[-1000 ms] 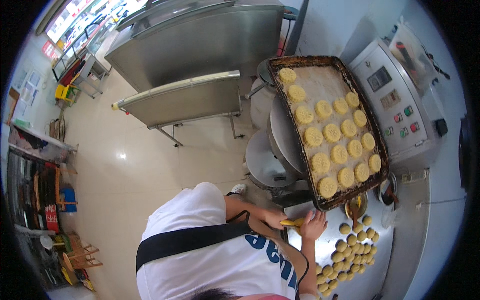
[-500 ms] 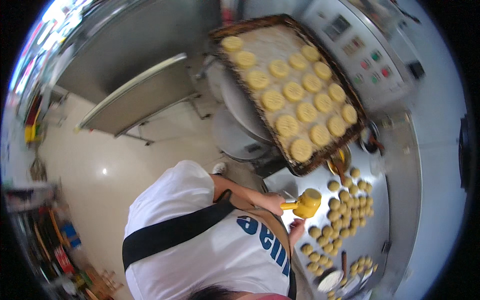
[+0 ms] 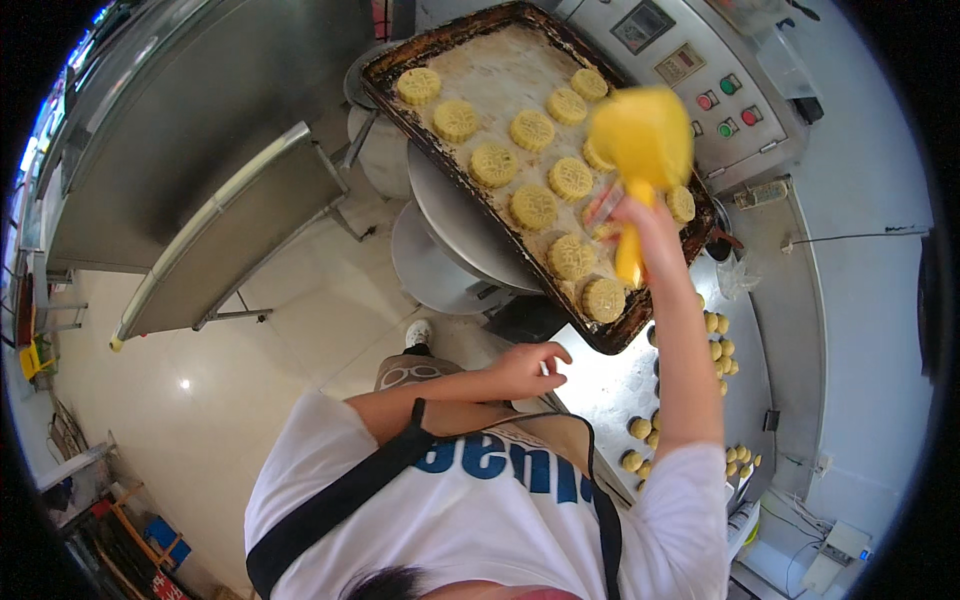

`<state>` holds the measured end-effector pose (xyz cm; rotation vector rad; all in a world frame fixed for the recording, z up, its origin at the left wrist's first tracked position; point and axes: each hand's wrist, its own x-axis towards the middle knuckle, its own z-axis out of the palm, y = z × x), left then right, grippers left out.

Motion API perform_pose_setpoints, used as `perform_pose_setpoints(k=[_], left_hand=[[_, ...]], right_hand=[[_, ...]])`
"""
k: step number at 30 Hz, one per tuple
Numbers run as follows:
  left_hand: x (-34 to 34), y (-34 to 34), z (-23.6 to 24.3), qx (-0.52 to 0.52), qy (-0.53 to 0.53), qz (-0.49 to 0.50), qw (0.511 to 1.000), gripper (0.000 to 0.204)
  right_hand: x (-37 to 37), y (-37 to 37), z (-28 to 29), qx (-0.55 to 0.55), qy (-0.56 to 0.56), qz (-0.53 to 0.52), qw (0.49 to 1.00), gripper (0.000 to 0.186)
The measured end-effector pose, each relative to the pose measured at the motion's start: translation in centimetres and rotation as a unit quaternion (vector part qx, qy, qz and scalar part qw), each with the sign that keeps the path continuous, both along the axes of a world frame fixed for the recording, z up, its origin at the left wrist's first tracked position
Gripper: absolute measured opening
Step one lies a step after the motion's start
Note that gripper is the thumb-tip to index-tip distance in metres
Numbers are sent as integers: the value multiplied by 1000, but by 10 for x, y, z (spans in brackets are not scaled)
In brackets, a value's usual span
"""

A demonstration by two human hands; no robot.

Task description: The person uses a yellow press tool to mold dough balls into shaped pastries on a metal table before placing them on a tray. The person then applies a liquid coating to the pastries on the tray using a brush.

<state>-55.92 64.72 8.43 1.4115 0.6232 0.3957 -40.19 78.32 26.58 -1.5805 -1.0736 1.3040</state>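
Note:
My right hand grips the handle of a yellow plastic mould, raised over the right part of a dark-rimmed baking tray; motion blurs the mould's head. Round stamped pastries lie on the tray's paper, some hidden behind my hand and mould. My left hand hangs below the tray's lower corner, in front of my apron, with its fingers loosely bent and apart, holding nothing. Several dough balls are on the steel worktop to its right, partly behind my right arm.
A steel control panel with coloured buttons stands behind the tray. Round metal discs are beneath the tray. At the left are a wheeled steel rack and a steel cabinet. A yellow chair is at the far left.
The yellow mould has passed from my left hand to my right, which has lifted it up over the tray. My left hand is now empty. The view has shifted.

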Motion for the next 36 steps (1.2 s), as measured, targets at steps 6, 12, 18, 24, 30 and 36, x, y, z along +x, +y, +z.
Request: perform_pose_setpoints(k=[6, 12, 18, 24, 30, 36], left_hand=[[-69, 19, -17, 13, 53, 54, 997, 31], [-70, 31, -6, 13, 29, 32, 999, 33], [-6, 24, 72, -202, -271, -96, 936, 50], [90, -23, 18, -602, -140, -381, 688, 24], [109, -51, -56, -276, 202, -221, 913, 35], [81, -47, -104, -15, 258, -187, 948, 43]], right_hand=[[-60, 157, -67, -30, -69, 98, 992, 18], [-55, 140, -70, -14, 57, 118, 991, 21], [27, -77, -20, 114, 240, 43, 963, 49], [67, -244, -94, 60, 246, 44, 967, 69], [151, -374, -221, -141, -274, -187, 933, 54], [191, -406, -289, -75, -610, -340, 712, 47]])
